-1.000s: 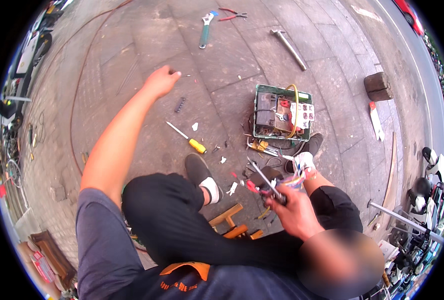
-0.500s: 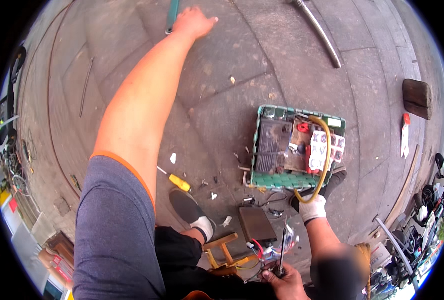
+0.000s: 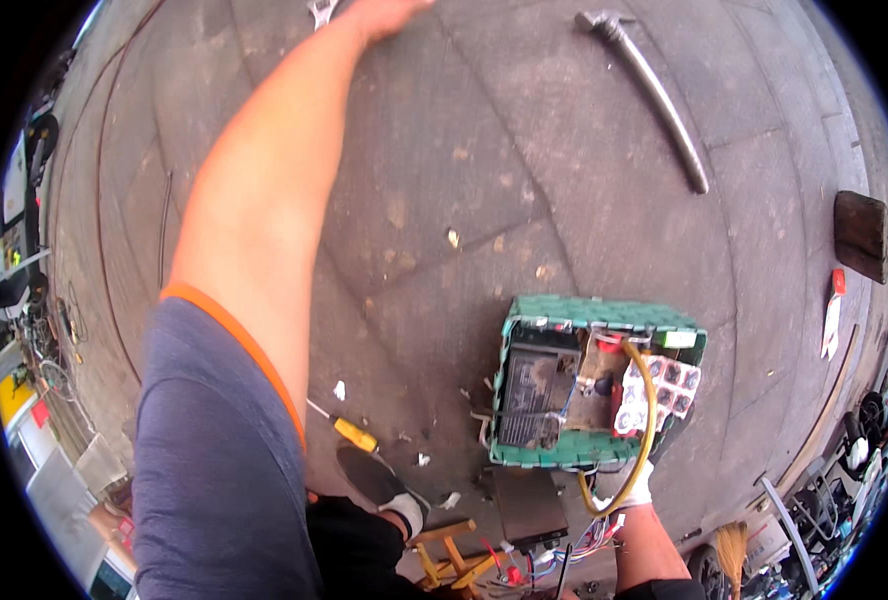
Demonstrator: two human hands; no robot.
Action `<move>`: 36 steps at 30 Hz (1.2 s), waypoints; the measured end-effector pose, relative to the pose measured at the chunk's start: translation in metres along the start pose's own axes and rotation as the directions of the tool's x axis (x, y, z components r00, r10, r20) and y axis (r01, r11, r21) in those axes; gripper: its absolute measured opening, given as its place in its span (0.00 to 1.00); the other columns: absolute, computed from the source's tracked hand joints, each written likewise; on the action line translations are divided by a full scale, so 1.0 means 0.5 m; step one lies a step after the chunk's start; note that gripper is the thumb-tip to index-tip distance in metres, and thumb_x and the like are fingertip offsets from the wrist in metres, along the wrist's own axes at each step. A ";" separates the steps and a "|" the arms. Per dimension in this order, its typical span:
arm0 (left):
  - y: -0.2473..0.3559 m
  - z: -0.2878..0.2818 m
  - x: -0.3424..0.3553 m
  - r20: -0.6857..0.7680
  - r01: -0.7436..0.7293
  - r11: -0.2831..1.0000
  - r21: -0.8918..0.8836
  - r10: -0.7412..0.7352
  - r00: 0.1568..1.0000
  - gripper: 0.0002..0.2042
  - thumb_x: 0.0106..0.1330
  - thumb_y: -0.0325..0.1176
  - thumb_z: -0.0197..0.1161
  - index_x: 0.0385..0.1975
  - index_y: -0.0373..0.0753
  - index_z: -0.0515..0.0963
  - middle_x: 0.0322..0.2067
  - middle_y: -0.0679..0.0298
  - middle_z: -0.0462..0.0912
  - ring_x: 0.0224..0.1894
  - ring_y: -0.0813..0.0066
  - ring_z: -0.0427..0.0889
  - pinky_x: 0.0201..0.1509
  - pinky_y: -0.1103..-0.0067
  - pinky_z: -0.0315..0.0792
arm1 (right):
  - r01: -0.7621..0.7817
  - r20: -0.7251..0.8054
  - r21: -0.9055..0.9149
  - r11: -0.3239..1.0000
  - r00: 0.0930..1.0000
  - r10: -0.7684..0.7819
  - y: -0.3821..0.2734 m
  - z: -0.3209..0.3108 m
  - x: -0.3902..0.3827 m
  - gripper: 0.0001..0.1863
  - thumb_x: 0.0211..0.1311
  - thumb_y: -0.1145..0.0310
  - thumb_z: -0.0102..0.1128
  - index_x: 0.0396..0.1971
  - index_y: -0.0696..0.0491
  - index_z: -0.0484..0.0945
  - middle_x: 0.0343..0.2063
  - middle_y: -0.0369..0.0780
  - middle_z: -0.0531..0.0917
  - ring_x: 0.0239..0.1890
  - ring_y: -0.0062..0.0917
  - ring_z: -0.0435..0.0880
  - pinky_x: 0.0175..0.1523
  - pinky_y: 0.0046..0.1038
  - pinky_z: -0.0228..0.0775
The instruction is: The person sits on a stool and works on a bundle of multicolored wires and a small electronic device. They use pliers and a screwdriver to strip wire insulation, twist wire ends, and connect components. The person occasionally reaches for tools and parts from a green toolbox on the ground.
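My left arm stretches far forward, and my left hand (image 3: 389, 15) is cut off by the top edge, so its fingers are hidden. Beside its wrist shows the silver head of what looks like an adjustable wrench (image 3: 322, 12); whether the hand holds it cannot be seen. My right hand is below the picture. Near where it was, a thin dark tool (image 3: 564, 572) rises from the bottom edge beside a bundle of coloured wires (image 3: 592, 540). These wires lie next to a flat dark metal box (image 3: 529, 505).
A green woven basket (image 3: 604, 310) holds a black battery (image 3: 536, 395), a blister card (image 3: 676, 385) and a yellow hose (image 3: 648, 425). A hammer (image 3: 659, 95) lies ahead on the right, a yellow screwdriver (image 3: 354, 433) by my left shoe (image 3: 369, 478). A wooden block (image 3: 861, 235) sits far right.
The view has tilted forward, so the ground things sit lower. My left hand has slid past the top edge. A teal tool handle beside it is gone; a silver wrench head shows. My right hand has left view.
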State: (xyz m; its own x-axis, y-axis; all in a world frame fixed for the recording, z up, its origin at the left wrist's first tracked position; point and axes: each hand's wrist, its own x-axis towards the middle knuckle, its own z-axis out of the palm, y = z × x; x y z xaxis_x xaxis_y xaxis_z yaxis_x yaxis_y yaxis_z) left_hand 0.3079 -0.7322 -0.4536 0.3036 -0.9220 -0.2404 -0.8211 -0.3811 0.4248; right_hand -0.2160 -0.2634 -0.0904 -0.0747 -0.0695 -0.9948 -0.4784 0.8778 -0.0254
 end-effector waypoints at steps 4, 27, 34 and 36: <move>0.015 0.043 0.008 -0.202 -0.002 0.960 0.279 0.061 0.977 0.44 0.67 0.59 0.65 0.75 0.33 0.61 0.71 0.43 0.69 0.75 0.49 0.66 0.76 0.65 0.64 | -0.008 0.040 0.029 1.000 0.999 0.007 0.099 -0.013 0.020 0.09 0.69 0.71 0.70 0.46 0.56 0.86 0.33 0.38 0.89 0.34 0.20 0.85 0.41 0.28 0.78; 0.060 -0.197 -0.953 0.459 0.311 0.575 -0.756 0.128 0.879 0.05 0.55 0.33 0.63 0.28 0.41 0.76 0.20 0.73 0.69 0.22 0.80 0.68 0.28 0.75 0.61 | 0.525 0.135 -0.068 0.848 0.847 -0.514 0.195 0.087 -0.170 0.11 0.70 0.66 0.67 0.48 0.54 0.84 0.33 0.39 0.88 0.37 0.19 0.83 0.44 0.27 0.76; 0.193 -0.633 -1.417 0.202 0.105 0.335 -0.936 0.271 0.941 0.13 0.44 0.32 0.63 0.32 0.39 0.79 0.70 0.46 0.69 0.76 0.56 0.62 0.79 0.64 0.53 | 0.795 0.242 -0.324 0.513 0.594 -0.768 0.293 0.166 -0.090 0.16 0.71 0.56 0.69 0.45 0.52 0.83 0.29 0.40 0.85 0.32 0.29 0.81 0.43 0.34 0.74; 0.240 -0.663 -1.506 0.149 0.120 0.106 -0.987 0.338 0.929 0.11 0.44 0.31 0.61 0.30 0.39 0.77 0.69 0.45 0.71 0.76 0.52 0.63 0.80 0.60 0.51 | 0.813 0.242 -0.349 0.465 0.558 -0.794 0.296 0.178 -0.057 0.16 0.69 0.56 0.70 0.46 0.53 0.83 0.32 0.42 0.88 0.37 0.34 0.86 0.46 0.36 0.76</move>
State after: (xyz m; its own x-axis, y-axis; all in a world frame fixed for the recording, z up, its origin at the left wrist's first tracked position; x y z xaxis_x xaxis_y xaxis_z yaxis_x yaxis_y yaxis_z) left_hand 0.1413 -0.1063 0.0676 -0.0680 -0.9754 -0.2096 0.4265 -0.2184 0.8777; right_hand -0.2069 -0.0892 -0.0745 0.5496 -0.6209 -0.5590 -0.5892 0.1864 -0.7862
